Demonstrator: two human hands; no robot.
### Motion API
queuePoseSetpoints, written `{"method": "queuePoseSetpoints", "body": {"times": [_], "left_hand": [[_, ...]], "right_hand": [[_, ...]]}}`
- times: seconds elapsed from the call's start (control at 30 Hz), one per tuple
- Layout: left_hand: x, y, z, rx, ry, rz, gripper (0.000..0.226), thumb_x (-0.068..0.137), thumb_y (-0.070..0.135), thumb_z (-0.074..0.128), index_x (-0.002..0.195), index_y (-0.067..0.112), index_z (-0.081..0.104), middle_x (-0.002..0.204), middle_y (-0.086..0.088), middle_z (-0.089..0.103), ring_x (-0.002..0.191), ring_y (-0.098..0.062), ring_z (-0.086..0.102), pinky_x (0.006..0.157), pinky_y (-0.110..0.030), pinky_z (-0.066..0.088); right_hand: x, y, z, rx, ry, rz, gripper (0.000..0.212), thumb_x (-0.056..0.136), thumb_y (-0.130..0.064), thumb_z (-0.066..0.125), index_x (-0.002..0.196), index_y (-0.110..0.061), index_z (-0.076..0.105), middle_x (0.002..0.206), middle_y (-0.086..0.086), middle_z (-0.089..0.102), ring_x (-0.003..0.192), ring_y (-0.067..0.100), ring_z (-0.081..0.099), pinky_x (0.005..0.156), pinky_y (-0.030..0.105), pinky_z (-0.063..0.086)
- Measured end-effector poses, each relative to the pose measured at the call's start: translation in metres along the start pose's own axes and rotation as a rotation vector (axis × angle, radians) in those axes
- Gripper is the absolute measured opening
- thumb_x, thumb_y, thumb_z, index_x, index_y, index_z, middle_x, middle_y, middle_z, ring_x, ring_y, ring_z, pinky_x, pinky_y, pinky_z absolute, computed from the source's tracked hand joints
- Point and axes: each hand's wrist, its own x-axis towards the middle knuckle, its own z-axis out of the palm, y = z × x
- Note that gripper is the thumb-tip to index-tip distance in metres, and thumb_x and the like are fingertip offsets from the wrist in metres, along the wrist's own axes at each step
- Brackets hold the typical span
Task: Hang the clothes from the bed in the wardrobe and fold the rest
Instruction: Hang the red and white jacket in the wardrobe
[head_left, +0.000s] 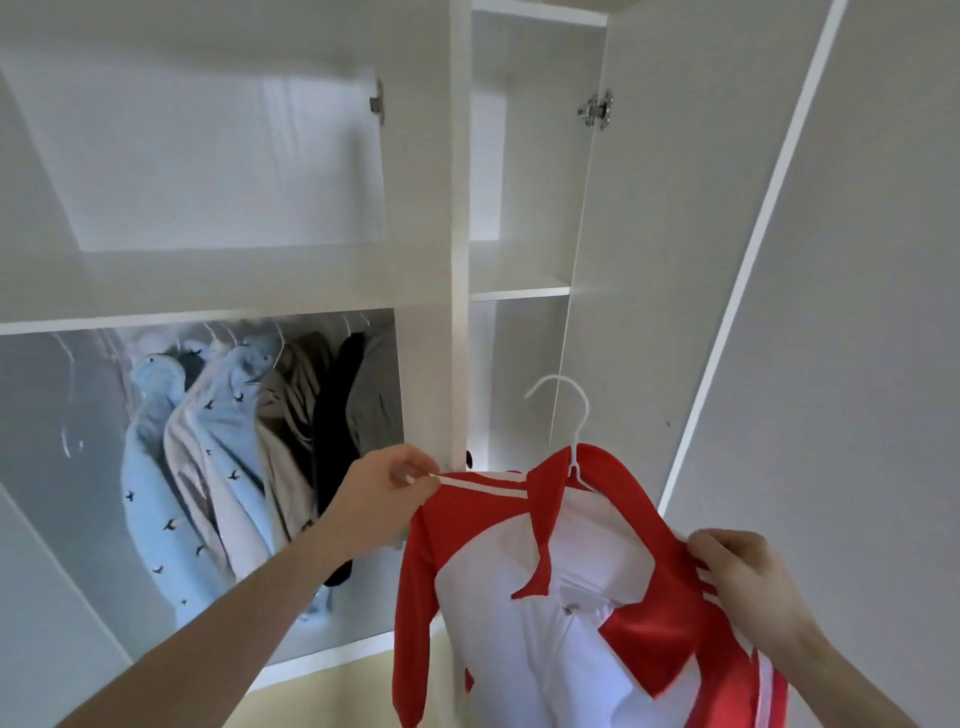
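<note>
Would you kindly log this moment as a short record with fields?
garment: red and white track jacket on a white hanger, hook free
left hand: pinches the jacket's left shoulder
right hand: grips the right shoulder
wardrobe: doors open
already hung: light blue bird-print shirts, beige, black and grey clothes
step left: hook the hanger on the rail

Red-white jacket (597, 561) — on white hanger (574, 431)

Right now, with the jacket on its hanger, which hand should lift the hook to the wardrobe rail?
Probably the left hand. It pinches the red-and-white jacket at the shoulder nearest the hanging clothes, left of the white hanger. The right hand grips the far shoulder, beside the open door.
</note>
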Motion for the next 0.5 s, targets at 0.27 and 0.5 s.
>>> {"method": "queuePoseSetpoints", "body": {"times": [0.27, 0.5], "left_hand": [[0.03, 0.017, 0.018, 0.15, 0.056, -0.058, 0.013, 0.089, 0.036, 0.074, 0.1, 0.033, 0.069, 0.094, 0.019, 0.07, 0.085, -0.006, 0.067, 0.082, -0.025, 0.052], [0.04, 0.016, 0.023, 0.192, -0.062, -0.08, 0.019, 0.088, 0.041, 0.074, 0.102, 0.03, 0.066, 0.099, 0.016, 0.069, 0.088, -0.005, 0.068, 0.079, -0.021, 0.051]], "right_hand": [[0.043, 0.005, -0.059, -0.064, 0.202, 0.126, 0.044, 0.092, -0.022, 0.06, 0.052, -0.018, 0.042, 0.052, 0.006, 0.038, 0.053, 0.02, 0.037, 0.061, 0.036, 0.036], [0.037, -0.002, -0.061, -0.126, 0.191, 0.08, 0.055, 0.092, -0.022, 0.056, 0.043, -0.02, 0.031, 0.047, 0.001, 0.033, 0.046, 0.018, 0.03, 0.057, 0.033, 0.03]]}}
